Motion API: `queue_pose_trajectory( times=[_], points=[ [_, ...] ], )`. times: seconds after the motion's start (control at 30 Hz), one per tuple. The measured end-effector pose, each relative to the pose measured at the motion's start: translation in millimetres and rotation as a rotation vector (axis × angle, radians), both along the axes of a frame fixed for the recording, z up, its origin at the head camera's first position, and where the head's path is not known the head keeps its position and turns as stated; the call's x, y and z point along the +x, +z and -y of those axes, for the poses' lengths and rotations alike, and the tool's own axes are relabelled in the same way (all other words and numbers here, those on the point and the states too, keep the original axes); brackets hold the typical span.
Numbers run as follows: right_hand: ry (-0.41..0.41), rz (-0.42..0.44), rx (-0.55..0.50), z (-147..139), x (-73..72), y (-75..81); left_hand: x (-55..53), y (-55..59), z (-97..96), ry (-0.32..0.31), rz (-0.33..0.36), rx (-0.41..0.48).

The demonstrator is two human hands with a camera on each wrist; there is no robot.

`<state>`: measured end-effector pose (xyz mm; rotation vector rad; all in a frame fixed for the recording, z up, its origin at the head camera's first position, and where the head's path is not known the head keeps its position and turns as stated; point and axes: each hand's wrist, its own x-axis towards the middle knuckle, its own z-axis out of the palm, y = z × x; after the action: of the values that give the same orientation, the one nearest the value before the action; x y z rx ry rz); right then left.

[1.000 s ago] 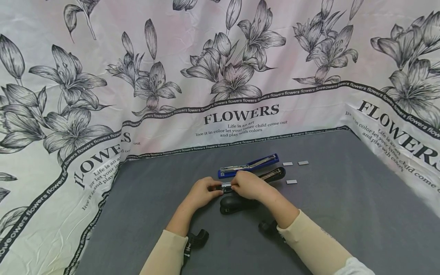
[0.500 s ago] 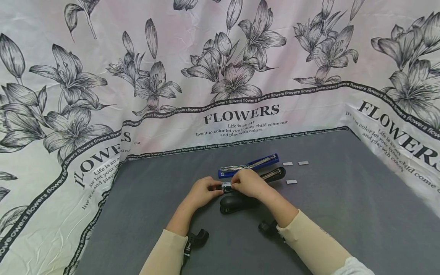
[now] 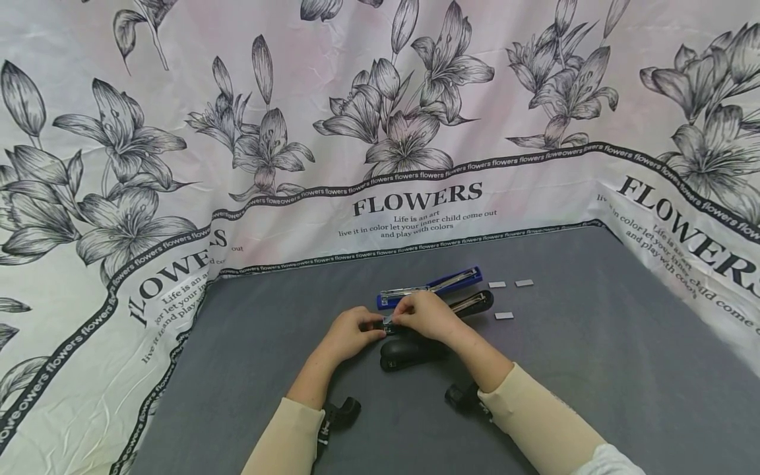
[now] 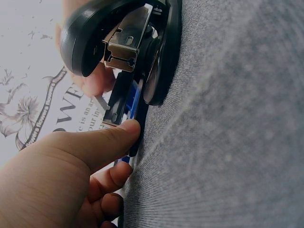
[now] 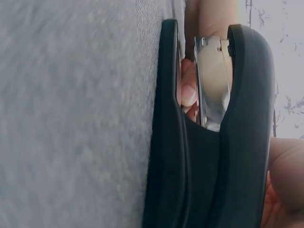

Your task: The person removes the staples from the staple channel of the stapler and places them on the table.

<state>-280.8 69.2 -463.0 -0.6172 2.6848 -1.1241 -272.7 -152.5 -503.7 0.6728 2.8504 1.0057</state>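
Note:
My left hand [image 3: 350, 333] grips the front end of an opened black stapler [image 3: 475, 301], thumb on the near side and fingers curled beyond it. Over the stapler's metal channel, my right hand [image 3: 430, 316] pinches a small silvery strip of staples [image 4: 100, 102], mostly hidden by the fingertips. A second black stapler [image 3: 404, 353] lies just in front of both hands; its metal magazine [image 4: 128, 38] shows in the left wrist view, and its black body [image 5: 249, 118] fills much of the right wrist view. Behind the hands lies a blue stapler [image 3: 451, 282], swung open.
Several small pale staple strips lie right of the staplers, one of them a nearer strip [image 3: 503, 316]. Grey cloth [image 3: 267, 297] covers the table. A flower-printed curtain [image 3: 415, 227] rises along its back and sides.
My right hand has shifted slightly left along the opened black stapler, toward the left fingertips, with the strip of staples. The left hand keeps its place. The other staplers and strips have not moved.

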Motion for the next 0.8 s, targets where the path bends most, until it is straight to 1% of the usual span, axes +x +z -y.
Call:
queue_pose_trajectory(
  times=[0.2, 0.47, 0.6, 0.8],
  points=[
    [-0.022, -0.009, -0.008, 2.2, -0.1, -2.3, 0.7, 0.0, 0.6, 0.007, 0.010, 0.002],
    [-0.011, -0.023, 0.024, 2.0, -1.5, -4.7, 0.2, -0.8, 0.7, 0.007, 0.001, -0.009],
    [-0.001, -0.018, -0.012, 0.2, -1.1, -2.6, -0.3, -1.0, 0.6, 0.007, 0.005, -0.015],
    [0.003, 0.012, -0.113, -6.6, -2.6, 2.6, -1.1, -1.6, 1.0, 0.007, 0.004, -0.007]
  ],
)
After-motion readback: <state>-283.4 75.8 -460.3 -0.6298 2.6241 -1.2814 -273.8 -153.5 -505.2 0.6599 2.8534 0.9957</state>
